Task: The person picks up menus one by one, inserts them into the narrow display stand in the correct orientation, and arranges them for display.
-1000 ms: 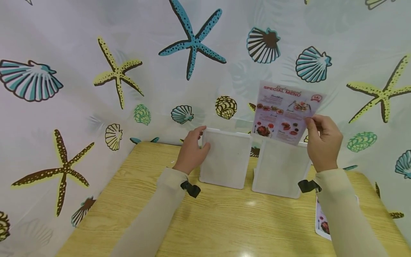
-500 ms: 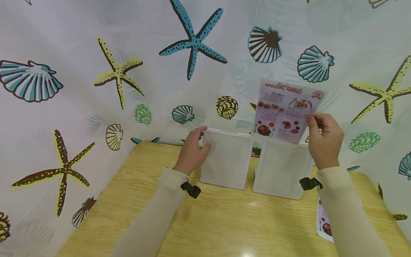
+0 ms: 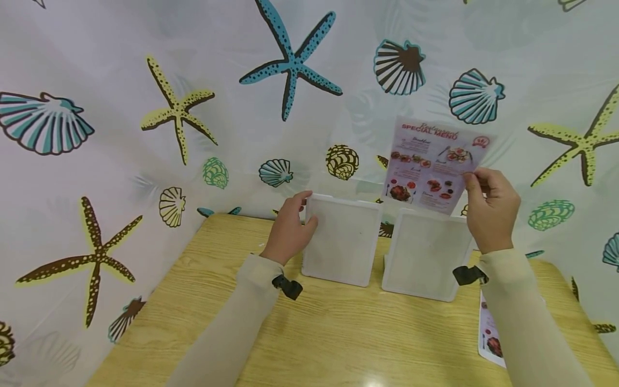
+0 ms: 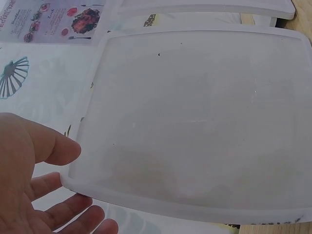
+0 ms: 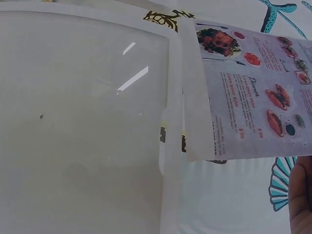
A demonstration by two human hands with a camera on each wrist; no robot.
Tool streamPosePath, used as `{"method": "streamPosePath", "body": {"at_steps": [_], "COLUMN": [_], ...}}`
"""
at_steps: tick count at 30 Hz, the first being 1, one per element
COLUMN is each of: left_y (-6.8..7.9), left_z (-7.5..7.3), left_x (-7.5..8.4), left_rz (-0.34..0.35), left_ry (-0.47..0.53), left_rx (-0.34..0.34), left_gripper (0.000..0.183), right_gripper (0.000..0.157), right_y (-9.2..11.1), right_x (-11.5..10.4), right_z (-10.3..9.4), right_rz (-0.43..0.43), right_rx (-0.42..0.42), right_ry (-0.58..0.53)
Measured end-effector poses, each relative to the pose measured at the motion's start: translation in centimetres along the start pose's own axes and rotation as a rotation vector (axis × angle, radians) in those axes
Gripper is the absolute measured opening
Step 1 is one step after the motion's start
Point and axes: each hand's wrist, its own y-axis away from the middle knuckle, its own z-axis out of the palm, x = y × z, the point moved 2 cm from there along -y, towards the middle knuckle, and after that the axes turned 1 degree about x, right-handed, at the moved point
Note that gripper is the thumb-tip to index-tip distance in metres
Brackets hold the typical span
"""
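My right hand point(image 3: 493, 209) pinches a printed restaurant menu sheet point(image 3: 430, 166) by its lower right edge, between thumb and fingers. The sheet is held just above the right-hand white-framed display stand point(image 3: 427, 255), whose clear panel shows no print. In the right wrist view the sheet's lower edge point(image 5: 201, 97) lies close to the stand's top rim; whether they touch is unclear. My left hand point(image 3: 290, 228) holds the upper left corner of a matching display stand point(image 3: 340, 242), thumb at the front and fingers behind. This stand fills most of the left wrist view, its panel point(image 4: 190, 122) unprinted.
Partly under the right forearm, another menu in a white frame point(image 3: 490, 333) lies on the wooden table point(image 3: 329, 333). A white curtain point(image 3: 232, 134) printed with starfish and shells hangs close behind the stands. A narrow gap separates the two stands.
My right hand has moved the menu sheet slightly up and to the right above the right stand. My left hand stays at its stand's corner.
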Motion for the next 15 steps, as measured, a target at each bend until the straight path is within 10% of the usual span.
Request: {"method": "streamPosePath", "body": {"at_steps": [15], "left_y": [-0.03], "left_z": [0.11], "left_x": [-0.31], "left_rz": [0.007], "left_ry": [-0.006], "left_rx": [0.004], "left_gripper": [0.058], "right_gripper": [0.022], "right_y": [0.01], "right_x": [-0.44], "right_z": [0.08], "right_rz": [0.004], "right_rx": [-0.065], "right_ry": [-0.004]}}
